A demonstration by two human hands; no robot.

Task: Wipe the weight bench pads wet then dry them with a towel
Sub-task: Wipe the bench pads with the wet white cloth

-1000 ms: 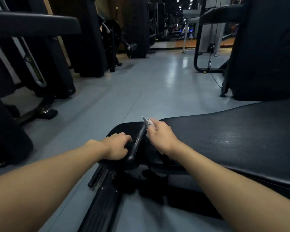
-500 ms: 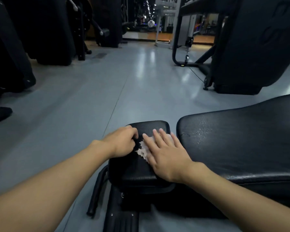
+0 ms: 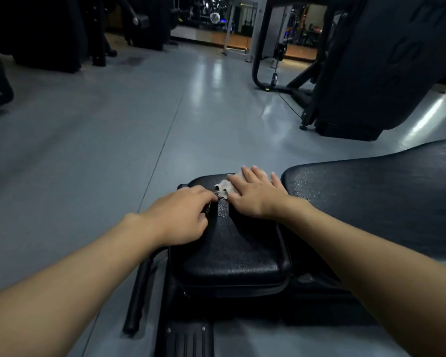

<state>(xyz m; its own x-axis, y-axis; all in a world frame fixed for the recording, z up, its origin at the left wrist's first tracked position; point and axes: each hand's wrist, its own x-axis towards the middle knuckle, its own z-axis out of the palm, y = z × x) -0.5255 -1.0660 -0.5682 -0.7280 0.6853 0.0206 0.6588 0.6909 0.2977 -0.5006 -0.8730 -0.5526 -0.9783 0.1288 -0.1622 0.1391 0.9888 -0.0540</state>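
1. The right hand (image 3: 255, 194) lies flat on the far part of the small black textured seat pad (image 3: 232, 253). Its fingers (image 3: 247, 176) are straight and a little spread, and they press down on a small white crumpled wipe (image 3: 224, 188).
2. The wipe is mostly under the palm. Only its left corner shows, just beside the thumb of the left hand (image 3: 180, 217).
3. The left hand rests at the left edge of the seat pad. Its fingers are curled over this edge and seem to grip it, I think to keep the pad steady.
4. To the right of the seat pad, with a narrow gap between them, is the long black back pad (image 3: 371, 197). Its left end shows many small shiny drops, so I judge it has already got its wet wipe, at least there.
5. On the seat pad there is a shiny wet stripe (image 3: 223, 210) just near the wipe. The near half of the pad looks more dull. I cannot tell if it is wet or not.
6. My judgement is that the task is in its wet part, and the seat pad is only partly done.
7. What is left: to finish the wet wipe of the seat pad, and then to dry both pads. No dry towel is visible, so the drying seems not yet begun.
8. Around the pads there is the grey smooth floor (image 3: 113, 137) and a big black gym machine (image 3: 384, 60) far to the right.
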